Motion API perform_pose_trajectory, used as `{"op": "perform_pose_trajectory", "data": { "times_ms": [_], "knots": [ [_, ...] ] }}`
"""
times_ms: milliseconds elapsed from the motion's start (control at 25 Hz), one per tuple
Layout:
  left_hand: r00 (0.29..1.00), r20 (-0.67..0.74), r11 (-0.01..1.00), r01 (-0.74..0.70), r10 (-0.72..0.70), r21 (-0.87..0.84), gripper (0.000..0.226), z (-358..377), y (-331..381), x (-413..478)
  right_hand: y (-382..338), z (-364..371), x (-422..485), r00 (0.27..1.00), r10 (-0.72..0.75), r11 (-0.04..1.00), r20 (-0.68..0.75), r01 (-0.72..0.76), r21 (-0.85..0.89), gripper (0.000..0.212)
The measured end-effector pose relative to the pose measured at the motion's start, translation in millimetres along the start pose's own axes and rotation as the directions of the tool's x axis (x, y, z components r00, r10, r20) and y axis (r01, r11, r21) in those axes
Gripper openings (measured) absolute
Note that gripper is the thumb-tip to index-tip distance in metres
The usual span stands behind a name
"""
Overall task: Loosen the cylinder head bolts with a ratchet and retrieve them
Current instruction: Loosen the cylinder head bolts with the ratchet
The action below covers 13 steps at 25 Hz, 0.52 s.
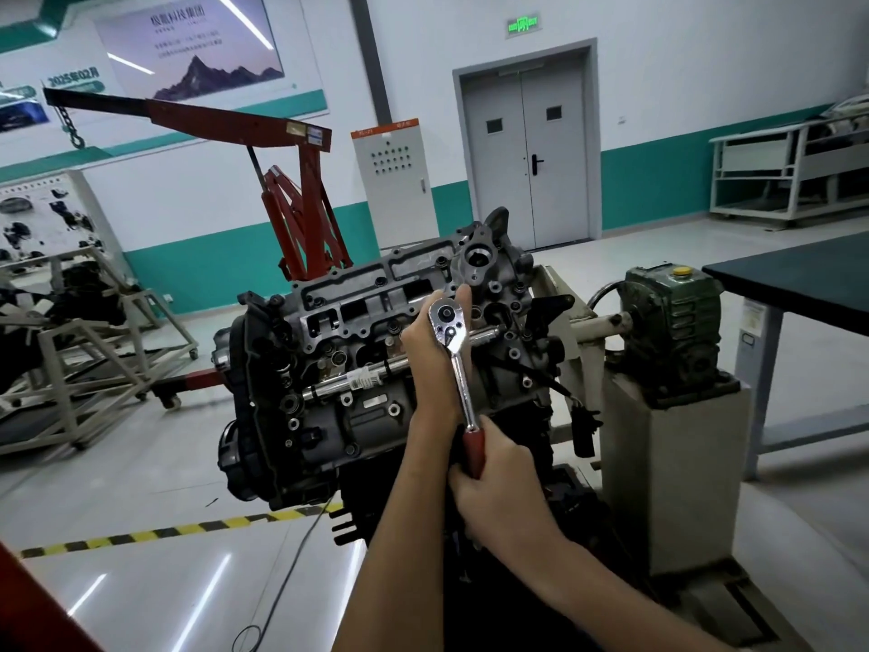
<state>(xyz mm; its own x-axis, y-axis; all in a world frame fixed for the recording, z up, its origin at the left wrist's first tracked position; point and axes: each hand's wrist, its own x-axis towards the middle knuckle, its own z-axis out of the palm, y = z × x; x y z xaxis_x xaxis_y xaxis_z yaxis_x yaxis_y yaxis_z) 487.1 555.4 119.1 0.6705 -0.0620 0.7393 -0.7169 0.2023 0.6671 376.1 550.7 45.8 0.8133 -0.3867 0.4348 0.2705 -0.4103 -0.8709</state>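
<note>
Ratchet (460, 369) held in both hands over a cylinder head (376, 312) on a stripped engine in a training workshop. The person's left hand (430, 364) cupped the tool's chrome head from behind, with fingers wrapped round it and one fingertip showing above. The right hand (498, 487) was clenched round the red grip at the lower end of the handle. The tool sat near the right end of the head's upper face, its shaft slanting down toward the camera. Its socket, and whatever bolt it may have been seated on, were hidden behind the left hand. Small dark bolt heads (442, 262) dotted the rim of the casting. A chrome bar (338, 383) with a barcode label lay across the front of the engine, just left of the left wrist.

The engine was carried on a pale stand whose shaft ran to a green gearbox (672, 331) on a pedestal at right, near a black-topped table (799, 284). Behind stood a red engine hoist (301, 181) with a chain and hook hanging from its boom, a grey electrical cabinet (395, 181) and grey double doors (526, 152) under a lit green exit sign (523, 24). Yellow-and-black tape (188, 529) crossed the glossy floor at lower left
</note>
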Motion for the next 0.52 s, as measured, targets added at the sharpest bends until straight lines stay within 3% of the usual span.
{"op": "perform_pose_trajectory", "data": {
  "times_ms": [80,160,240,360,440,520],
  "knots": [
    [0.998,0.048,0.998,0.048,-0.046,-0.043,0.05,-6.3,-1.9,4.2,-1.7,-16.2,5.2,0.997,-0.065,0.991,0.052,0.071,-0.114,0.027],
    [0.986,0.168,0.998,0.009,-0.019,0.059,0.049,-16.6,-3.4,7.8,-1.4,-62.1,25.9,0.973,-0.131,0.921,0.188,0.19,-0.341,0.033],
    [0.954,0.298,0.987,-0.07,0.024,0.143,0.05,-24.3,-1.5,12.9,-11.4,-112.1,60.6,0.924,-0.132,0.771,0.359,0.323,-0.548,0.03],
    [0.926,0.378,0.985,-0.075,0.01,0.157,0.049,-33.0,2.8,18.7,-30.8,-142.9,97.8,0.879,-0.212,0.486,0.426,0.473,-0.734,0.017],
    [0.948,0.319,0.989,-0.052,0.006,0.137,0.045,-32.7,0.6,12.9,-23.9,-135.0,90.1,0.903,-0.185,0.545,0.388,0.422,-0.724,0.023],
    [0.98,0.199,0.994,-0.035,0.013,0.106,0.039,-24.4,-1.8,1.9,-8.0,-105.3,56.0,0.945,-0.139,0.769,0.295,0.291,-0.57,0.031]
  ]
}}
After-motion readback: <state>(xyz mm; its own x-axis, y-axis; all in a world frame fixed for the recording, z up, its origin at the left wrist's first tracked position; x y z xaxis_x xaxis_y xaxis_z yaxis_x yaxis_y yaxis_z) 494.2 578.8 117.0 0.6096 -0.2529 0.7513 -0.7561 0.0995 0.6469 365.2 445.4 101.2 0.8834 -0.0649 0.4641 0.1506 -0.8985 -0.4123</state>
